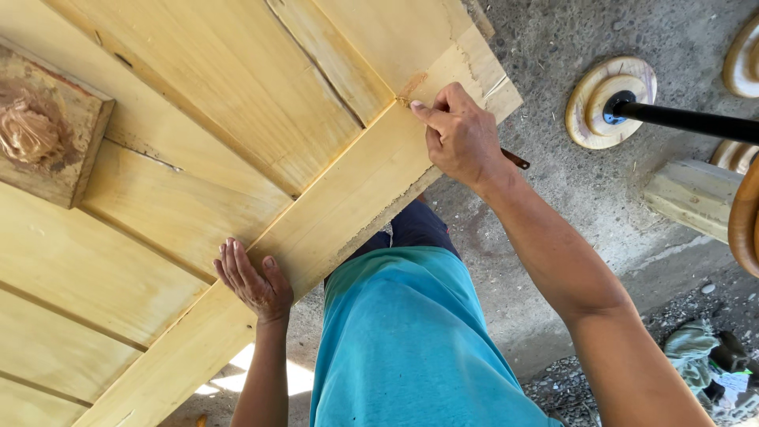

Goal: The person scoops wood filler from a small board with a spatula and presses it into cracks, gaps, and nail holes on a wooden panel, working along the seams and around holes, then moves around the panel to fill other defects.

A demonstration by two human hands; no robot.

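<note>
The person wears a turquoise shirt (411, 348) and stands just beside the long edge of a yellow wooden door panel (198, 158). The left hand (254, 281) is nearest to the body. It lies flat and open on the frame board of the panel, close to that edge, with the fingers straight and together, and it holds nothing.

Further along the same edge, near the corner of the panel, the right hand (461, 136) is closed around a thin tool (515, 160). Only the dark brown end of the tool shows behind the wrist. The fingertips press on the joint where two boards of the panel meet, and a small brownish spot of filler (412, 84) is on the wood just beside them.

On the far left side of the panel sits a small wooden block (71, 150) with a lump of brown putty (25, 130) on top.

Beyond the corner of the panel is the grey concrete floor (553, 205). There lies a round turned wooden disc (605, 99) with a black rod (688, 121) across it, and a pale wooden beam (692, 198) lies near it.
</note>
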